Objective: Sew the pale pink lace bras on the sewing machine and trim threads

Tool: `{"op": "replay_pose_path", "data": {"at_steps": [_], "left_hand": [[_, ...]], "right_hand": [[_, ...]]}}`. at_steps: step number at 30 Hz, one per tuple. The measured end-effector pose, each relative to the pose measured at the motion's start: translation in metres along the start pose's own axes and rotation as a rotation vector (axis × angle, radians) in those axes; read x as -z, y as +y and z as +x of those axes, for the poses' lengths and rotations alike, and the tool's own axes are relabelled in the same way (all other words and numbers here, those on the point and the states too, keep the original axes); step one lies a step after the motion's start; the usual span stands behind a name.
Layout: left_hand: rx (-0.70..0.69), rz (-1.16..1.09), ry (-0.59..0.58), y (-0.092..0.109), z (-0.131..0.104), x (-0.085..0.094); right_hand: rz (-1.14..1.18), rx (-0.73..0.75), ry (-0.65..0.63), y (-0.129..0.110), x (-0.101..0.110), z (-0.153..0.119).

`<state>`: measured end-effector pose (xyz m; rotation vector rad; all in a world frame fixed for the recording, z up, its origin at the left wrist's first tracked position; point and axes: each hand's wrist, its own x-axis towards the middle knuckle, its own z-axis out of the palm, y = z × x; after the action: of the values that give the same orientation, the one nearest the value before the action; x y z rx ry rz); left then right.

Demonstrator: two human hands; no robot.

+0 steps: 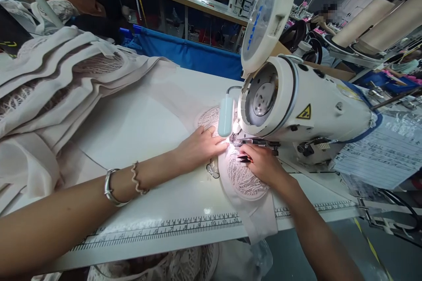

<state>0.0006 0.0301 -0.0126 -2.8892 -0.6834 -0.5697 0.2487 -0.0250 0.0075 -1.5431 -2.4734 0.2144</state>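
Note:
A pale pink lace bra piece (245,175) lies under the needle area of a white sewing machine (316,101), one lace cup on each side of the needle. My left hand (201,147) rests on the fabric left of the needle, its fingers stretched out and apart. Closed around small thread snips (244,159) with black blades and a bit of orange, my right hand (263,164) lies on the near lace cup, right of the needle. Its fingertips are partly hidden. A pale lamp (226,116) lights the stitching spot.
Layered pink lace pieces (66,66) are heaped at the left of the white table (141,131). A printed ruler (184,226) runs along its front edge. Behind hangs a blue cloth (184,50). Paper sheets (382,149) and thread cones (365,19) are on the right.

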Motion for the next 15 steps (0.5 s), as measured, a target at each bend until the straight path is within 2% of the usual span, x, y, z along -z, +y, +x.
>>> {"op": "replay_pose_path", "data": {"at_steps": [4, 8, 11, 15], "left_hand": [[0.016, 0.125, 0.004, 0.022, 0.003, 0.007], [0.074, 0.106, -0.159, 0.059, 0.005, 0.012], [0.135, 0.15, -0.185, 0.077, 0.002, 0.009], [0.104, 0.142, -0.145, 0.079, -0.003, 0.001]], "right_hand": [[0.024, -0.148, 0.039, -0.001, -0.007, 0.004], [-0.046, -0.241, 0.071, 0.002, -0.01, 0.003], [-0.018, -0.144, 0.072, 0.006, -0.006, -0.004], [-0.03, 0.065, 0.064, 0.008, -0.002, -0.011]]}}
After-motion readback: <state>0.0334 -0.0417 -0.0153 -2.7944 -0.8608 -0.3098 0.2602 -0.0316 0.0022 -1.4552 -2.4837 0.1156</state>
